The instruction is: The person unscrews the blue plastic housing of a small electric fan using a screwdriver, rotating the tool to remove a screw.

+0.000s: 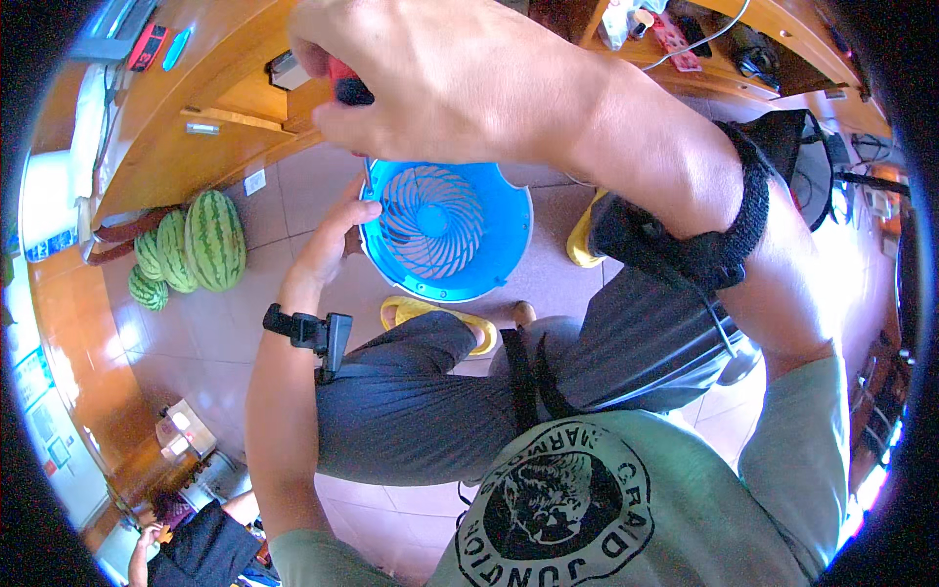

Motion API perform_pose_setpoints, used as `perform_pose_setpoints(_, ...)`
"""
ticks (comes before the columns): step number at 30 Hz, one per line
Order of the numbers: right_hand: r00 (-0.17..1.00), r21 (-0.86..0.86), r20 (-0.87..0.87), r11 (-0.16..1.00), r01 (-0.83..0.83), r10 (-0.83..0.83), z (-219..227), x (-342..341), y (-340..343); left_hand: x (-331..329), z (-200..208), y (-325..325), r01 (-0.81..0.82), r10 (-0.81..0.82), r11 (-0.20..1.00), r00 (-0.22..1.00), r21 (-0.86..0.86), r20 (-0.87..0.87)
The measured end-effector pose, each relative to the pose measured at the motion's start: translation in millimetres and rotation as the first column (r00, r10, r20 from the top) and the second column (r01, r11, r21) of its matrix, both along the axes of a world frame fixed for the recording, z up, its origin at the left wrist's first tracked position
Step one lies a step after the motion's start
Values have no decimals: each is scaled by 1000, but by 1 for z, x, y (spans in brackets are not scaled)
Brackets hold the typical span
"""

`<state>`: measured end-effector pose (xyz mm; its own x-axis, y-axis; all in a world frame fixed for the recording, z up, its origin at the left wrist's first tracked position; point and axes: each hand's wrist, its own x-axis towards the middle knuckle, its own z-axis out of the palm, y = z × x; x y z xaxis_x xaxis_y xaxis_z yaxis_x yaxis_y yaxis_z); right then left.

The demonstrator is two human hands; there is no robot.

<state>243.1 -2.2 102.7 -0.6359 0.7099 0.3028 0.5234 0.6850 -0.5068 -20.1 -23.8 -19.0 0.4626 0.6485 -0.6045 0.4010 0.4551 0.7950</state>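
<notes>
My left hand (328,235) grips the left rim of a round blue plastic housing (511,249) with a spiral-slotted grille, its thumb lying over the edge. Above that rim, my right hand (421,78) is closed around the red and black handle of a screwdriver (354,90). The screwdriver's thin metal shaft points down at the rim beside my left thumb. Whether its tip sits in a screw, I cannot tell. My right hand and forearm hide the far edge of the housing, which is held in front of my knees.
Several striped watermelons (215,240) lie on the tiled floor at the left. A wooden desk (156,157) curves along the far left, and an open wooden shelf (724,78) with small items is at the far right. Another person (205,548) is at the lower left.
</notes>
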Motion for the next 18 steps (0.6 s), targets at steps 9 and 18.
perform_pose_setpoints(9, 966, -93, 125, 967, 237, -225, -15, -22, 1, -16, -23, -4, -162, 161, 985, 986, -50, -36)
perform_pose_setpoints(18, 970, -191, 65, 952, 241, -232, -13, -25, 5, -16, -23, -6, -262, 258, 965, 960, -16, -112)
